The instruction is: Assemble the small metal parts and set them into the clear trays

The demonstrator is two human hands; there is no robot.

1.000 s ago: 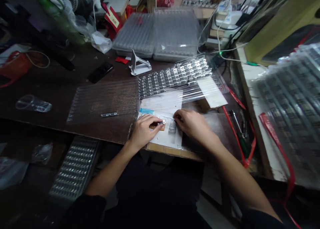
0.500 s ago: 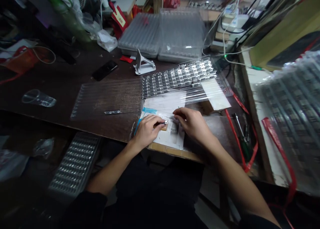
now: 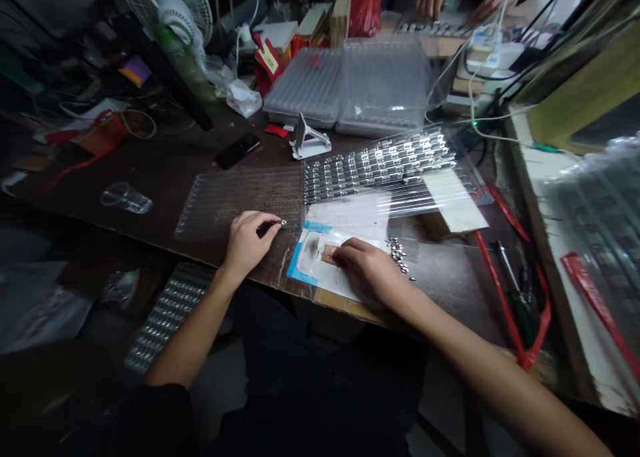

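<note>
Two hands at the front edge of the table (image 3: 445, 297): left hand (image 3: 247, 244) closed in a pinch on a small metal part (image 3: 273, 225), silver tip clear of the fingers, above a clear plastic tray (image 3: 240, 204); right hand (image 3: 367, 270) curled, fingertips on a small brown pad (image 3: 329, 254) atop a blue-edged paper sheet (image 3: 320, 284), grip on it not determinable. Loose silver parts (image 3: 399, 254) just beside the right hand, bare table beyond them; rows of metal parts in a clear blister tray (image 3: 380, 167) behind the sheet, out of the hands' path

Head-worn camera, forward and down onto the wooden workbench (image 3: 165, 157) (quite close, wide-angle)
</note>
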